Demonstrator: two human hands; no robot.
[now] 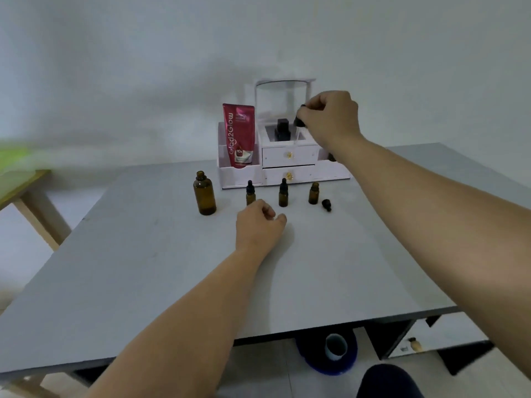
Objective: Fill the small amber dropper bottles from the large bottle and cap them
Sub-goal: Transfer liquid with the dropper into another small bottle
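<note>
A large amber bottle [204, 194] stands uncapped on the grey table [172, 268] at the left. Three small amber bottles stand in a row to its right: a capped one [250, 194], a capped one [283, 193] and an uncapped one [313, 193]. A black dropper cap [326, 204] lies beside the uncapped bottle. My right hand [330, 119] is raised above the organizer and pinches a black dropper [298, 122] whose glass tube hangs down. My left hand [260, 222] rests on the table just in front of the small bottles, fingers curled, holding nothing.
A white cosmetic organizer [287, 165] with two drawers stands at the back of the table, holding a red tube [238, 136] and a dark square bottle [282, 129]. A wooden table [26, 191] is at the left. A blue bucket [327, 354] sits under the table's front edge.
</note>
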